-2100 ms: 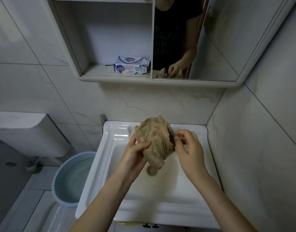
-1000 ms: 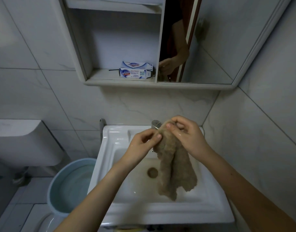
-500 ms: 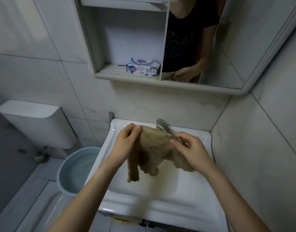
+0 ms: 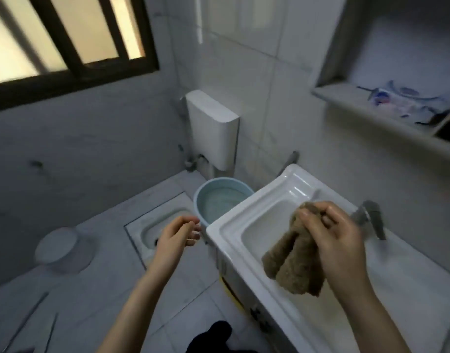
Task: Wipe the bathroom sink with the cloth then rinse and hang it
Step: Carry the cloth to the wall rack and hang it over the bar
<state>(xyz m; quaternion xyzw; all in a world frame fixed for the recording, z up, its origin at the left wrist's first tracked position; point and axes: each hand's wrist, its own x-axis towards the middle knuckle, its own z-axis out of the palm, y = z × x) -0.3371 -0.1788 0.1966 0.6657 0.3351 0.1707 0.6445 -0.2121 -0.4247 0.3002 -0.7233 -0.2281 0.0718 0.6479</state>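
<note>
Dark-framed window (image 4: 66,42) high on the left wall, white sink (image 4: 227,226) at the right, white cistern (image 4: 211,128) on the wall beyond, pale blue basin (image 4: 199,212) on the floor just beside the sink's far corner. Above the sink's bowl, a brown cloth (image 4: 292,263) dangling in bunched folds — pinched at its top by the curled fingers and thumb of the right hand (image 4: 330,233). Left hand (image 4: 178,235) apart from the cloth, out over the floor left of the sink, fingers loosely bent around nothing — grey tap (image 4: 369,217) just beyond the right hand.
</note>
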